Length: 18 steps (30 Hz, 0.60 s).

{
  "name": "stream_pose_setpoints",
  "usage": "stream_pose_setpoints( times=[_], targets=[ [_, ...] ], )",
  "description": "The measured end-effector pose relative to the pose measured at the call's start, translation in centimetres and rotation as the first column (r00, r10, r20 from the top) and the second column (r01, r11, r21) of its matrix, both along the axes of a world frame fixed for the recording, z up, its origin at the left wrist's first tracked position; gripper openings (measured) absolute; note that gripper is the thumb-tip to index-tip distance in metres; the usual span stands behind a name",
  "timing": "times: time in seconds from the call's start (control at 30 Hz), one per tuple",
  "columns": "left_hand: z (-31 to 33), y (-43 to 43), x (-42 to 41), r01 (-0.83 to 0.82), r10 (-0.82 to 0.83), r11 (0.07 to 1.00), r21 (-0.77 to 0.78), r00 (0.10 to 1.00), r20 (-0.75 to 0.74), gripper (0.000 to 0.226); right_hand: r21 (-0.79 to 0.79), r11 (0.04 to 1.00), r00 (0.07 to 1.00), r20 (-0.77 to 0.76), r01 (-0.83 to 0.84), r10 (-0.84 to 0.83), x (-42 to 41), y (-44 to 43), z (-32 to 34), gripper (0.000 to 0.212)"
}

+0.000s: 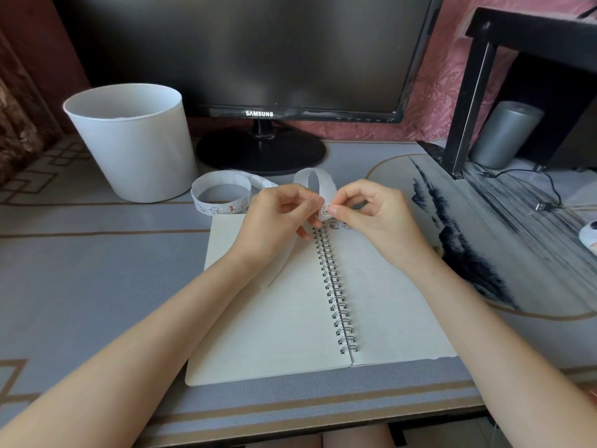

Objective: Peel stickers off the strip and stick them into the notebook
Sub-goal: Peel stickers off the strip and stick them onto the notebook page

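sticker strip [315,180]: white paper band, arched up between both hands above the top of the notebook; far end coiled loosely on the desk just behind the notebook's left page, printed cartoon figures facing out
sticker [325,209]: small cartoon figure at the strip's near bend, half lifted, caught in the right fingertips
left hand [277,215]: fingers curled, gripping the strip; bare tail of backing hangs down under the palm onto the left page
right hand [371,215]: thumb and forefinger pinch the sticker's edge, other fingers tucked in
notebook [274,318]: spiral-bound, lying open flat on the desk, lined pages
placed stickers [334,225]: a few, top of the right page just beside the wire coil, partly hidden by the right hand
desk mat [97,270]: grey with brown lines, under the notebook
white bin [132,143]: upright, back left, near the coiled strip
monitor [252,53]: Samsung, dark screen, round foot behind the strip
grey speaker [505,134]: back right, under a black shelf [517,30]
USB plug [541,206]: loose cable end, far right
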State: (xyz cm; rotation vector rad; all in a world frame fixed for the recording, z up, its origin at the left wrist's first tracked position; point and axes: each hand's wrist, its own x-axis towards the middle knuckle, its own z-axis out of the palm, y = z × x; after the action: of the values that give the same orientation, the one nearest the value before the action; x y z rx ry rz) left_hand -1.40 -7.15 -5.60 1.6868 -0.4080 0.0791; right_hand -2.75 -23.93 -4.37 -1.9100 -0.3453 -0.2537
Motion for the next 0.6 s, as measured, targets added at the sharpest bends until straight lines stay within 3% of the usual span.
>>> stream_pose_setpoints(
  times=[0.17,0.23,0.4,0.6],
  targets=[
    [0.1,0.1,0.0,-0.031,0.030,0.999,-0.033,0.999,-0.038,0.019,-0.182,0.983,0.988,0.154,0.026,0.002,-0.2,-0.4,0.1,0.016],
    [0.2,0.1,0.0,-0.035,0.032,0.998,-0.051,0.998,-0.049,0.018,-0.174,0.984,0.988,0.155,0.038,-0.011,-0.4,-0.5,0.3,0.016],
    [0.2,0.1,0.0,-0.047,0.045,0.998,-0.039,0.997,-0.057,0.017,0.018,0.999,0.997,-0.062,0.045,-0.044,-0.6,-1.5,1.4,0.007],
    [0.3,0.1,-0.1,-0.051,0.050,0.999,-0.019,0.997,-0.050,0.018,-0.102,0.945,0.898,-0.292,0.312,-0.328,-0.3,-4.8,1.2,0.006]
  ],
)
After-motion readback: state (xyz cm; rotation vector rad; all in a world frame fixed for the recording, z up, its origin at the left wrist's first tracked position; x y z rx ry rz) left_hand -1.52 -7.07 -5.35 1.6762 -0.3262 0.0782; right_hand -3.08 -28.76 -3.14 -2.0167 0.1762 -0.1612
